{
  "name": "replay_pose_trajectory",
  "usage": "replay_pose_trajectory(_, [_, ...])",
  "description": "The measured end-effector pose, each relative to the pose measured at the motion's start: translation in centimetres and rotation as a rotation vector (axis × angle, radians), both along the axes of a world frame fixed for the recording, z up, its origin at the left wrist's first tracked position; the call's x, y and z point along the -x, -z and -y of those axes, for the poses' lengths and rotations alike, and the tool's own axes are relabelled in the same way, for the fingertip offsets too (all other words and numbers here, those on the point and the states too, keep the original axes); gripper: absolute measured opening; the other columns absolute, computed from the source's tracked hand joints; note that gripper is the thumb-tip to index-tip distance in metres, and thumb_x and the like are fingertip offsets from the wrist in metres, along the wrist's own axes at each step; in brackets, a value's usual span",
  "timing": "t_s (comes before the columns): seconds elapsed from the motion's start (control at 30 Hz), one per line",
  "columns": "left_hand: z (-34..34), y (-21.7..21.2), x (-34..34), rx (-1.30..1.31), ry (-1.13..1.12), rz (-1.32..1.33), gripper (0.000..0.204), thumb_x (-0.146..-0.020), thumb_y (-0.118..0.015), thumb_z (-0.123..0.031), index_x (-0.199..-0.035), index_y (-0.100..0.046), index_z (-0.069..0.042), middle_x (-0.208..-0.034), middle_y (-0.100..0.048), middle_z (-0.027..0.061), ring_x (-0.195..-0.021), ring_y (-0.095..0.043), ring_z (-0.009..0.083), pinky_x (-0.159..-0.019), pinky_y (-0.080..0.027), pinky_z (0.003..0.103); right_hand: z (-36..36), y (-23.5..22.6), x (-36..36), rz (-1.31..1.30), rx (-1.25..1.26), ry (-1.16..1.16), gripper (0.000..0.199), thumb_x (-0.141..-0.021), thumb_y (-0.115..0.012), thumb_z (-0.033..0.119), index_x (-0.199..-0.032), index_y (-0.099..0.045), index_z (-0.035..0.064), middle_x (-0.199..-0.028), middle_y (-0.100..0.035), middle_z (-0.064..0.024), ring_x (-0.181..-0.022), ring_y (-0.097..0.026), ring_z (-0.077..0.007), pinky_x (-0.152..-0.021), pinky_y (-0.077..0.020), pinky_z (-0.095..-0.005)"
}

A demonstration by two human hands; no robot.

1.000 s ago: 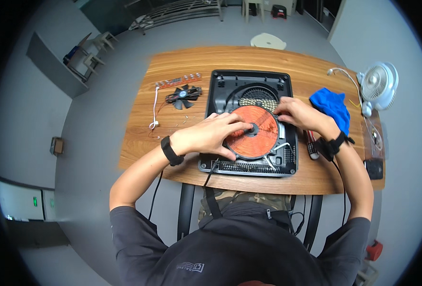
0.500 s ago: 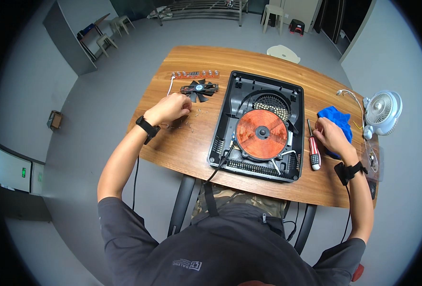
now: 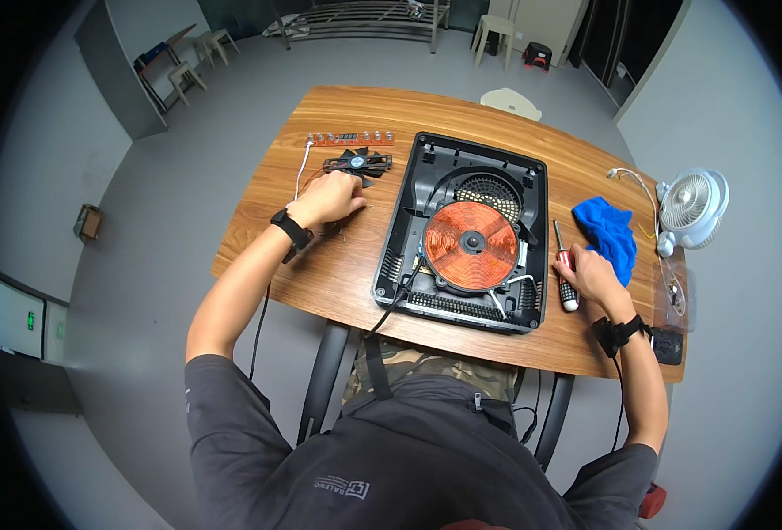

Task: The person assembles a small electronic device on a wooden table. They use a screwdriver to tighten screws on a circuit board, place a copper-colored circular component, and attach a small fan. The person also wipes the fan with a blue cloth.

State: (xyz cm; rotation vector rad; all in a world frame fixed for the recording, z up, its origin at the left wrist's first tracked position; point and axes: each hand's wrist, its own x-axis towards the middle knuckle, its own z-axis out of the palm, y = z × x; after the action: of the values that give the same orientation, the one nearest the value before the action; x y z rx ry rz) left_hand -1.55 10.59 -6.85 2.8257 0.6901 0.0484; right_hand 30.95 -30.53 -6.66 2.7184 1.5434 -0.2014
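on the wooden table (image 3: 338, 287), right hand (image 3: 594, 276) curls over screwdriver (image 3: 569, 291), left hand (image 3: 331, 196) beside fan (image 3: 357, 162), both grips unclear.

We find our bare left forearm (image 3: 242, 284) running forward and inward from a bent left elbow (image 3: 207, 337). Our left wrist (image 3: 303, 215) lies nearly in line with it. Our left hand (image 3: 327, 196) is palm down, its back uppermost and fingers curled under; the fingertips are largely hidden, so we cannot confirm a closed grip. Our right forearm (image 3: 645, 386) is likewise bare and leans inward, the right elbow (image 3: 650, 433) flared outward. Our right hand (image 3: 594, 276) is also palm down, fingers bent toward the left; its grip we cannot verify. We record the hands well apart, the left reaching farther forward.
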Motion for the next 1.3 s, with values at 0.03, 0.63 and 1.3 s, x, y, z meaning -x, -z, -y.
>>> replay_pose_trajectory(0.03, [-0.3,-0.2,0.1,0.000,-0.016,0.017,0.018,-0.089,-0.075,-0.021,-0.094,-0.074,-0.004,-0.091,-0.076,0.0157,-0.091,-0.073,0.0342,-0.081,-0.057,0.045,0.0,0.1,0.1,0.002,0.028,0.008,0.054,-0.102,-0.058,0.052,-0.100,-0.066,-0.0015,-0.086,-0.071,-0.0286,-0.082,-0.070,-0.0474,-0.071,-0.0565,-0.0552])
replay_pose_trajectory(0.63, [0.2,0.5,1.2,-0.070,0.075,0.010,0.015,-0.085,-0.073,-0.016,-0.088,-0.070,-0.001,-0.091,-0.073,0.0196,-0.094,-0.071,0.0393,-0.083,-0.057,0.048,-0.4,1.8,-0.5,-0.135,0.100,0.009,0.056,-0.107,-0.047,0.048,-0.104,-0.060,-0.0063,-0.090,-0.070,-0.0332,-0.087,-0.068,-0.0513,-0.077,-0.0549,-0.0566])
replay_pose_trajectory(1.3, [-0.4,-1.1,4.4,0.064,0.039,0.191,0.013,-0.087,-0.068,0.001,-0.100,-0.072,0.002,-0.092,-0.075,0.0207,-0.089,-0.073,0.0364,-0.081,-0.058,0.043,-0.4,3.0,0.6,-0.111,-0.016,0.029,0.045,-0.107,-0.051,0.038,-0.110,-0.056,-0.0065,-0.091,-0.069,-0.0346,-0.090,-0.066,-0.0538,-0.078,-0.0523,-0.0581])
